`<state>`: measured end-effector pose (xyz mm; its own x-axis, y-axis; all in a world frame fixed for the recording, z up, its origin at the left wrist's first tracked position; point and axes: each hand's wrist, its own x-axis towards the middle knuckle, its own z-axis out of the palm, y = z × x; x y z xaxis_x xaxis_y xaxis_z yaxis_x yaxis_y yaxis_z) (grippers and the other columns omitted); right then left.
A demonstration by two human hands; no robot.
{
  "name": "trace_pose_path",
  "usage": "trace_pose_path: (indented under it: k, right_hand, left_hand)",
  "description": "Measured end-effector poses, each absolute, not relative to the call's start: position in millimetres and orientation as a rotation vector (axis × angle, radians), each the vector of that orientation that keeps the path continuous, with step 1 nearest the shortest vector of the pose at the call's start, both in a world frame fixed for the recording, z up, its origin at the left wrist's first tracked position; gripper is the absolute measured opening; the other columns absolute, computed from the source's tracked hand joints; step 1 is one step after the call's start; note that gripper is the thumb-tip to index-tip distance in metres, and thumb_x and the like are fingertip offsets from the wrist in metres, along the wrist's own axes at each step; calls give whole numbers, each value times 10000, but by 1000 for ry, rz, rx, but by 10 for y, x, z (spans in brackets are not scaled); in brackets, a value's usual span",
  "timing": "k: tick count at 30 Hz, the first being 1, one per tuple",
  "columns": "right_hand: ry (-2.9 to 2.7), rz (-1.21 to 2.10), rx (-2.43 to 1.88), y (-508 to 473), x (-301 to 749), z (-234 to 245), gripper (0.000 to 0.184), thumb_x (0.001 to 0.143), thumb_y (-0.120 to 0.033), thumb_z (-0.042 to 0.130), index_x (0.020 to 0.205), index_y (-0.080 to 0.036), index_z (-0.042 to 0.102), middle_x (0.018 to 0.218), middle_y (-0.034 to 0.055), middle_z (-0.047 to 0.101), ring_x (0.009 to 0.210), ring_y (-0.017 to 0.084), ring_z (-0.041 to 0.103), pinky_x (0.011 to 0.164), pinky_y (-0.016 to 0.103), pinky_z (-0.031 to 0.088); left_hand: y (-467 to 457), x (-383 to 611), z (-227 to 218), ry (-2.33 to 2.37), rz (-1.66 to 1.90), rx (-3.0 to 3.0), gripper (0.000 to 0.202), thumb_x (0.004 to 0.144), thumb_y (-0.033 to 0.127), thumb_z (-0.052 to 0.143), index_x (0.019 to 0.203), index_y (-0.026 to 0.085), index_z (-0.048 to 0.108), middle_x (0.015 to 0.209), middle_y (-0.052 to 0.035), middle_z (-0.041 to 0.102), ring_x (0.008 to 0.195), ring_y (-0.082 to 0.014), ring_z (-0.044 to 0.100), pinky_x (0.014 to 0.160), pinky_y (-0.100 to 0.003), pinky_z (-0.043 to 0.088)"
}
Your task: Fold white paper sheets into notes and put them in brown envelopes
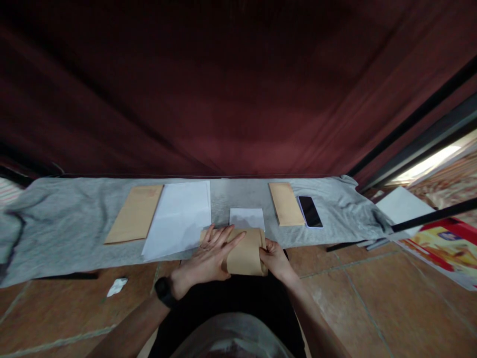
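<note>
A brown paper envelope (244, 258) lies at the front edge of the cloth-covered bench, right above my lap. My left hand (208, 256), with a black watch on the wrist, rests flat across its left part, fingers spread. At the other end, my right hand (274, 256) pinches the envelope's right edge, where the paper looks curved or folded over. My right fingertips are partly hidden by the paper. Just behind the envelope sits a small white paper (246, 217), its near edge covered.
Left of my hands lie white sheets (181, 214) and a stack of brown envelopes (136, 214). To the right are another brown envelope stack (286, 204) and a phone (310, 211). Dark red fabric (223, 114) hangs behind the grey cloth (335, 209). A crumpled tissue (117, 287) is on the floor.
</note>
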<state>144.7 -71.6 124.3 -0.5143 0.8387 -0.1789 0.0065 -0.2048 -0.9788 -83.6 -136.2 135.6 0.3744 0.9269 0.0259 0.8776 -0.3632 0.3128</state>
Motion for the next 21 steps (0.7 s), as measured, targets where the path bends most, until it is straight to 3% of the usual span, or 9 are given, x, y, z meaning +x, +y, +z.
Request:
trace_pose_path:
  k: [3, 8, 12, 19, 21]
  right_hand:
    - [-1440, 1758, -1039, -677, 1442, 1183, 219, 742, -378, 739, 871, -202, 748, 802, 13, 756, 809, 226, 707, 757, 341, 574]
    - [-1365, 1778, -1136, -584, 1492, 1130, 191, 683, -354, 761, 819, -224, 729, 728, 5, 738, 760, 245, 706, 678, 341, 573]
    - [-1409, 1714, -1186, -514, 1509, 1062, 155, 691, -324, 744, 810, -230, 715, 743, 18, 732, 806, 265, 703, 705, 363, 569]
    - [-1419, 1144, -1329, -488, 1687, 1091, 276, 786, -364, 687, 1024, -224, 700, 1040, 66, 712, 927, 209, 650, 892, 362, 526]
    - [-1378, 1200, -1287, -492, 1750, 1149, 266, 830, -388, 646, 1026, -220, 713, 1023, 63, 720, 878, 201, 653, 873, 363, 530]
  left_hand:
    - [-1317, -920, 1202, 1611, 286, 2364, 1192, 625, 396, 812, 1598, 281, 133, 1576, -153, 343, 1459, -397, 291, 1196, -636, 81]
    - [-1303, -957, 1193, 1657, 322, 2413, 1095, 690, 312, 743, 1597, 292, 131, 1562, -140, 365, 1451, -379, 309, 1200, -628, 81]
    - [-1276, -959, 1248, 1691, 290, 2412, 1045, 713, 266, 701, 1596, 292, 143, 1541, -136, 394, 1437, -363, 339, 1208, -600, 101]
    - [-1220, -999, 1245, 1782, 235, 2398, 1050, 686, 219, 683, 1595, 274, 160, 1527, -140, 404, 1440, -347, 333, 1215, -565, 109]
    - [-1198, -1004, 1222, 1776, 226, 2397, 1050, 688, 224, 683, 1595, 269, 157, 1526, -139, 406, 1440, -347, 330, 1214, -564, 107]
